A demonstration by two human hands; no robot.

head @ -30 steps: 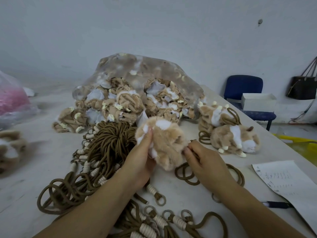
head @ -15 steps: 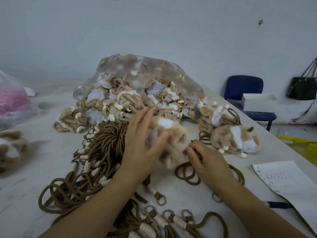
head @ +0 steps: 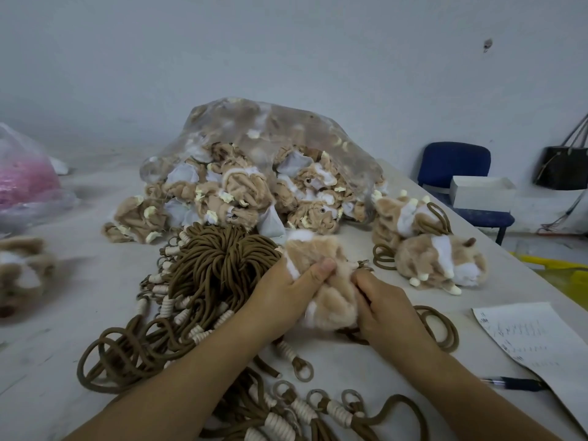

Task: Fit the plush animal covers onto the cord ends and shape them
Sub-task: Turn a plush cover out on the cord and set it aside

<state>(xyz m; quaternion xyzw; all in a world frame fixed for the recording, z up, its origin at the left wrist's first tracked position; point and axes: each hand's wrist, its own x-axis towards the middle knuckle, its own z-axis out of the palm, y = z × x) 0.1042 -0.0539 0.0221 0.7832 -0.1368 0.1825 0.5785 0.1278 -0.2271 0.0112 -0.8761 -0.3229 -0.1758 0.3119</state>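
A tan and white plush animal cover sits between both hands just above the table. My left hand grips its left side, thumb pressed across the fur. My right hand holds its right side, fingers curled into the plush near a metal ring. A brown cord coils out from under the right hand. A big bundle of brown cords with white-wrapped ends and rings lies to the left. Two fitted plush animals rest at the right.
A clear bag of inside-out plush covers lies behind the cords. More ringed cord ends lie near the front edge. A paper sheet and pen sit at right, a pink bag at far left, a blue chair beyond the table.
My left hand has closed from an open reach over the plush to a grip on its side. Both hands and the plush have dropped lower and closer together.
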